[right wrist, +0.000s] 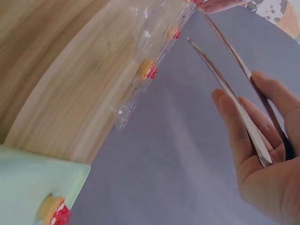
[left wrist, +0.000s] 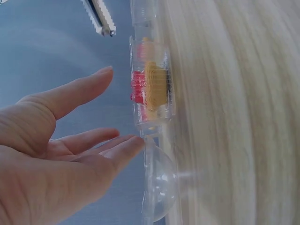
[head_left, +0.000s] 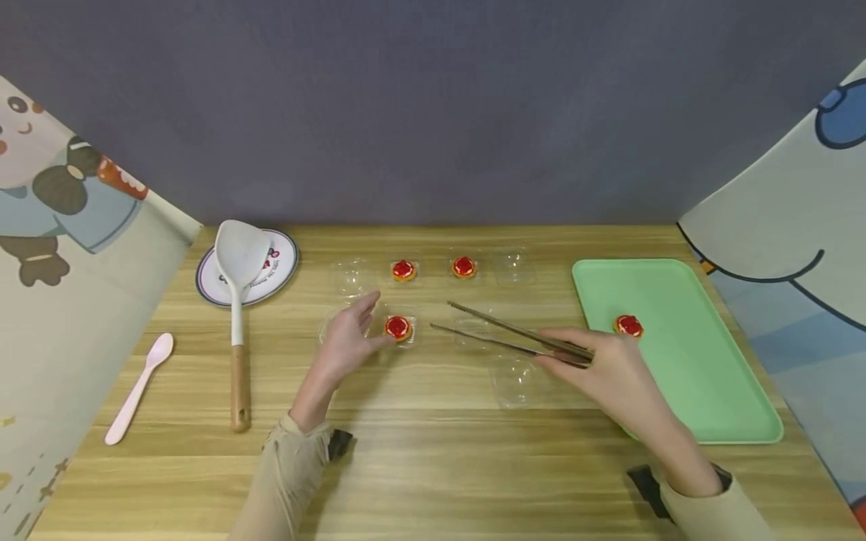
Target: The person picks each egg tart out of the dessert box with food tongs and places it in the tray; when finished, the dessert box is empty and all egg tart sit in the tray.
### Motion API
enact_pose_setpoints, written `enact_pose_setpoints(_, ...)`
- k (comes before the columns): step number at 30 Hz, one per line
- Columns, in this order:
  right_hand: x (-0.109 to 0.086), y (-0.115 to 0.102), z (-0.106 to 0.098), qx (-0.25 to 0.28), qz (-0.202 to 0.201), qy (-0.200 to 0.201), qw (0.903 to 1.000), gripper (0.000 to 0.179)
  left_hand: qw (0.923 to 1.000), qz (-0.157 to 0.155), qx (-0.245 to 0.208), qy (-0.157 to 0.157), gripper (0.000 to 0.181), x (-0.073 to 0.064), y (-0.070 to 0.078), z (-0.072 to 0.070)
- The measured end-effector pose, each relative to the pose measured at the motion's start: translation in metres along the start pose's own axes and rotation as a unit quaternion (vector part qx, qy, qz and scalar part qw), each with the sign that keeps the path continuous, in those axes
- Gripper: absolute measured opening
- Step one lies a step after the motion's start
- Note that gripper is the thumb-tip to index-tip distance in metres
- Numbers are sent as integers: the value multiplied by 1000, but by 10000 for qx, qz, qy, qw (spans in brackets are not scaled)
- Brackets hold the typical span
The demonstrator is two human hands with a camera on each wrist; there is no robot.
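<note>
Loosely, the fingers of my left hand (head_left: 348, 340) stand wide from the thumb, beside the near tart (head_left: 398, 328), red-topped and sitting in a clear plastic container (head_left: 408, 343). My thumb comes close to the container's edge; whether any fingertip touches the plastic, I cannot tell. My right hand (head_left: 605, 368) pinches metal tongs (head_left: 507, 329) between thumb and fingers, their two tips parted and pointing left, with a strip of wood between them and the container's right edge. Below the tongs lies one clear shell (head_left: 471, 336), and a nearer shell (head_left: 519, 382) sits just left of my right fingers. Just past my knuckles, the tray tart (head_left: 629, 326) rests inside the left rim of the green tray (head_left: 710, 379), whose right rim runs near the table's side. Farther back, the left back tart (head_left: 404, 270) and the right back tart (head_left: 464, 267) sit with wood between them and the far edge. Off to my left, a spatula (head_left: 237, 308) lies with its head over a plate (head_left: 287, 255), and a pink spoon (head_left: 138, 391) lies near the left edge. Between my wrists, a broad stretch of wooden table (head_left: 473, 473) gives me space.
</note>
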State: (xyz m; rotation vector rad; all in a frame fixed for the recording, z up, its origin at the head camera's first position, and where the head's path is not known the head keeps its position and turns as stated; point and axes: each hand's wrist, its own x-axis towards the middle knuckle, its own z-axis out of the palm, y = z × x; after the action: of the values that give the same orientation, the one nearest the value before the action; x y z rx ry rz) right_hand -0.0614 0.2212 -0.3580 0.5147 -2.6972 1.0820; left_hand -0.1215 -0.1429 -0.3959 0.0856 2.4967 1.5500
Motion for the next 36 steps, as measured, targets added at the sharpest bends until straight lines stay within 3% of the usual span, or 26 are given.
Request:
enact_pose_setpoints(7,8,-4,7,-83,-156,-64,9998,31,9998,-112,36,-168,98,0,0,3)
enact_pose_setpoints(15,16,-11,11,-102,7,-372,9993,33,9981,-43,562,-258,94,0,-2,8)
enact_pose_setpoints(26,22,-13,17,-229,-155,-468,9985,32,9944,168,1041,-101,87,3,-2,16)
enact_pose_setpoints(28,24,-13,17,-248,-233,-515,9981,32,9938,248,1084,-47,88,6,-9,18)
enact_pose_setpoints(34,32,-15,17,-286,-402,-803,9956,32,9902,561,1265,170,92,24,-51,25)
enact_pose_setpoints(36,34,-16,17,-283,-381,-914,9947,32,9901,512,1294,185,92,22,-47,26)
